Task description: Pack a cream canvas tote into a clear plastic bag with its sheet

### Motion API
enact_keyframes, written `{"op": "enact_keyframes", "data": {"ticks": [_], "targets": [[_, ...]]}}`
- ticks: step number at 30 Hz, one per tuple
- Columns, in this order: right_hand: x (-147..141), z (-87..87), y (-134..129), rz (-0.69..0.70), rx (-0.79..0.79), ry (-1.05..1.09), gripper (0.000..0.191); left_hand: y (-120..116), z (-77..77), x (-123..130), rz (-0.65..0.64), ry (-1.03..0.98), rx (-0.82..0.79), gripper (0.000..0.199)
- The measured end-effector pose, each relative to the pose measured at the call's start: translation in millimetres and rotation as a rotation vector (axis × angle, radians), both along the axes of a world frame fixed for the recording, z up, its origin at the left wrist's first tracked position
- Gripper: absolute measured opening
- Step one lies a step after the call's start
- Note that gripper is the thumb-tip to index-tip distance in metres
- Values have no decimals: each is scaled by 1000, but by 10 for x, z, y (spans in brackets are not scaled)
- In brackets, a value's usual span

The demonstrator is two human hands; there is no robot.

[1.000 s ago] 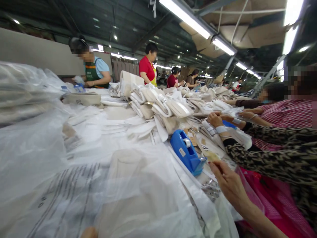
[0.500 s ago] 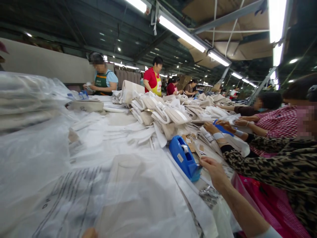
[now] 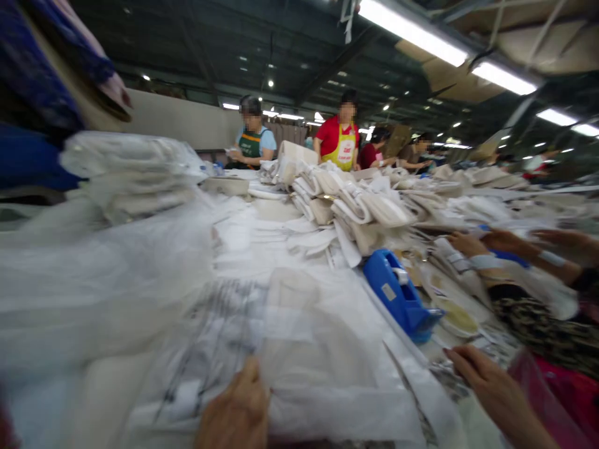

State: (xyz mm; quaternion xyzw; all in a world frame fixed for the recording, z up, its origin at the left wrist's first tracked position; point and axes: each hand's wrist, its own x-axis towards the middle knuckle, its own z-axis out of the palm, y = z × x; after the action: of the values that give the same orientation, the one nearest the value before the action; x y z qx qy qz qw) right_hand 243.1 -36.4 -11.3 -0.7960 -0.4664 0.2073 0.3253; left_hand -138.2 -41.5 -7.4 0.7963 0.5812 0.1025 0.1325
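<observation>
A: Factory hall, head view: dark ceiling with strip lights (image 3: pixel 405 28); long worktable (image 3: pixel 262 234) covered end to end in white cloth and film.

B: Near edge?

A: Left hand (image 3: pixel 236 415) at the bottom of the frame, thumb up, lying on a clear plastic bag (image 3: pixel 299 349) with a pale folded piece inside. Looks pressed down or pinched on the bag's near edge; blur is heavy, so I cannot tell the grip for certain.

B: Right hand?

A: Right hand (image 3: pixel 491 386) lower right, fingers loosely extended, partly open, nothing seen in it. Fingertips lie just beside the bag's right edge and near a blue tape dispenser (image 3: pixel 400 293), not touching the dispenser.

B: Surroundings?

A: Stack of bagged goods (image 3: pixel 131 174) to the left. Heap of folded cream bags (image 3: pixel 355 206) mid-table behind the dispenser. A neighbour's hands (image 3: pixel 486 243) at right, wrist taped, working over small pieces. Far side: a person in a green apron (image 3: pixel 250 144), another in a red shirt with a yellow apron (image 3: pixel 342 146), more beyond.
</observation>
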Motion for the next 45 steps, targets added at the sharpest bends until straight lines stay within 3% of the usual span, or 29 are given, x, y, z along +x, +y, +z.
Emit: {"op": "enact_keyframes", "data": {"ticks": [2,5,7,10,12,16,19,23,26,30,33,36,39,41,45], "targets": [[-236,192,-65,192,-92,-2,39,18,104,47,40,37,-126,36],[-836,571,-98,769,-214,43,35,70,198,60,86,45,-188,31],[-1294,775,-25,1115,-291,51,29,89,233,42,31,61,-196,34],[-1845,842,241,1528,-292,30,17,101,250,11,-68,80,-198,39],[-2070,757,449,1663,-248,-83,12,102,238,1,-46,47,-198,37],[-2285,577,716,1662,-155,-442,10,99,187,10,108,-65,-211,24],[-2360,556,768,1629,-162,-529,13,103,170,22,116,-79,-228,23],[-2382,556,816,1449,-249,-586,25,121,199,29,76,-29,-284,27],[-2296,507,821,1290,-216,-607,44,123,214,29,87,-38,-275,29],[-2167,372,537,1088,163,-507,20,104,180,24,91,-54,-210,28],[-2157,171,176,1118,498,-365,26,108,156,12,70,-4,-182,29],[-2170,-92,-75,1157,773,-509,38,136,178,-8,14,56,-197,31],[-2144,-278,-155,1117,826,-694,41,117,239,-38,-82,86,-205,29],[-2118,-316,-164,1137,796,-751,42,27,266,-85,-115,97,-54,30],[-2106,-267,-175,1164,769,-846,46,-314,169,-367,-149,220,520,42]]}}
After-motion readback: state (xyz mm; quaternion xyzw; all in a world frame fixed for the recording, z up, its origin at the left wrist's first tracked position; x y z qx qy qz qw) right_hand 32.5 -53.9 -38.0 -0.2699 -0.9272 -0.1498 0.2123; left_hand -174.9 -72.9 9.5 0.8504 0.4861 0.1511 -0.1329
